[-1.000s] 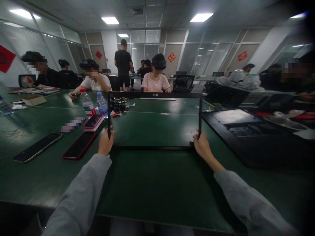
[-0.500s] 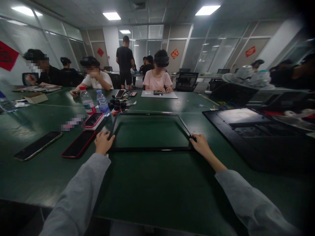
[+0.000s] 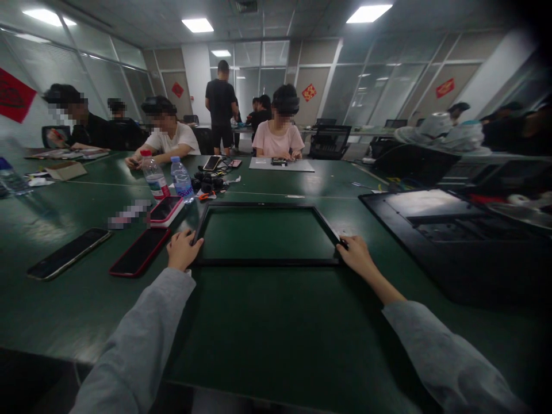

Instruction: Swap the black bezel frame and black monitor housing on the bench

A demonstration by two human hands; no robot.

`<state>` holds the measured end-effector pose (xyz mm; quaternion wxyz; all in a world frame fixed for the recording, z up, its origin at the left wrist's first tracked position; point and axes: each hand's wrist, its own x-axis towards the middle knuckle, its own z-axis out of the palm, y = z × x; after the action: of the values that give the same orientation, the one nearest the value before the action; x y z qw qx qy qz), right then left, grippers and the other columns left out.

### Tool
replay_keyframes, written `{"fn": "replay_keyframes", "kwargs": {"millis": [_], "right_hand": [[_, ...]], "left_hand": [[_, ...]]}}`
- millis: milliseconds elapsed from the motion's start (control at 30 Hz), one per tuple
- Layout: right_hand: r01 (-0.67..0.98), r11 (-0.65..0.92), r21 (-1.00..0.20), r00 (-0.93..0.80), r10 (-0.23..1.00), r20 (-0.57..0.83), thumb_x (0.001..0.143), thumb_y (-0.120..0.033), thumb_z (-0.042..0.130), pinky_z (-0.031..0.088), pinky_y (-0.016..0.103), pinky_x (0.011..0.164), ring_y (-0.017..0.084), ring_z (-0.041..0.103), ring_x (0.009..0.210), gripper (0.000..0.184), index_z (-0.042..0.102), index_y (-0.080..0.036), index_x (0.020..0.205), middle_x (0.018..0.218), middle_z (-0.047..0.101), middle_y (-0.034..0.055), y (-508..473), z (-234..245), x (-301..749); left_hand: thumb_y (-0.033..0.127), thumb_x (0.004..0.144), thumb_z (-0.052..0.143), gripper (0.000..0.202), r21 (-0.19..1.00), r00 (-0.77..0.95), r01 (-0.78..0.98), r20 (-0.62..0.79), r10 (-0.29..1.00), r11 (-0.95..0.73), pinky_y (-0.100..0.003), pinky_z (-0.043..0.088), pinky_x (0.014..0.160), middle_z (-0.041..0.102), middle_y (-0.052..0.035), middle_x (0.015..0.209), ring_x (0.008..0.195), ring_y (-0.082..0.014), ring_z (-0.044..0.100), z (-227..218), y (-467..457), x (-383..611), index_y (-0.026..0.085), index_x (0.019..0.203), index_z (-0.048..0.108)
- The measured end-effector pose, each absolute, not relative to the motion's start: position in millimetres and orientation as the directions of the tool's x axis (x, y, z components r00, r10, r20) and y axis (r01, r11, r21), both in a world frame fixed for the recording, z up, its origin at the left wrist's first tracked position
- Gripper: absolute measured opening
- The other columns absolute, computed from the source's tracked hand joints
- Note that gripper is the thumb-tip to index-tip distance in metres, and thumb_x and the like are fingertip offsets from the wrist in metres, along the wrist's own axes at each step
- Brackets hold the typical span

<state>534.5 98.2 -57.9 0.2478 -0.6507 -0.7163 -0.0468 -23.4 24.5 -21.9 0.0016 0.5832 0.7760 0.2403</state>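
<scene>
A thin black rectangular frame (image 3: pixel 267 262), like a monitor bezel, lies flat or nearly flat over the green table (image 3: pixel 276 322); through its opening the tabletop shows. My left hand (image 3: pixel 183 250) is closed around its left side, thumb on the inner edge. On the opposite side, my right hand (image 3: pixel 356 252) grips the right edge, fingers curled under and partly hidden. Just left of my left hand lies a phone in a red case (image 3: pixel 140 252). Right of my right hand rests a large black panel (image 3: pixel 435 230), perhaps a screen's back cover.
Behind my left hand stand two plastic bottles (image 3: pixel 181 179), beside a pink-edged phone on a white box (image 3: pixel 167 210). Another phone (image 3: pixel 69 253) lies far left. A tangle of black cables (image 3: pixel 209 183) sits beyond the frame. Several people sit across the table, one at a grey mat (image 3: pixel 259 165).
The frame looks lowered and flatter, its far edge slightly nearer the table. Both hands keep their hold. A seated person at the left has lowered a hand from the face.
</scene>
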Motion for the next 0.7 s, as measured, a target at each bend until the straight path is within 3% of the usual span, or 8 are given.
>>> {"fn": "replay_keyframes", "kwargs": {"millis": [700], "right_hand": [[0.955, 0.129, -0.268, -0.007, 0.910, 0.414, 0.087, -0.028, 0.051, 0.048, 0.043, 0.091, 0.030, 0.060, 0.098, 0.039, 0.070, -0.010, 0.116, 0.101, 0.065, 0.0189, 97.7, -58.3, 533.5]], "left_hand": [[0.049, 0.091, 0.053, 0.042, 0.352, -0.309, 0.913, 0.270, 0.912, 0.205, -0.063, 0.036, 0.107, 0.055, -0.0089, 0.146, 0.137, -0.0380, 0.042, -21.0, 24.1, -23.7, 0.030, 0.126, 0.068]]}}
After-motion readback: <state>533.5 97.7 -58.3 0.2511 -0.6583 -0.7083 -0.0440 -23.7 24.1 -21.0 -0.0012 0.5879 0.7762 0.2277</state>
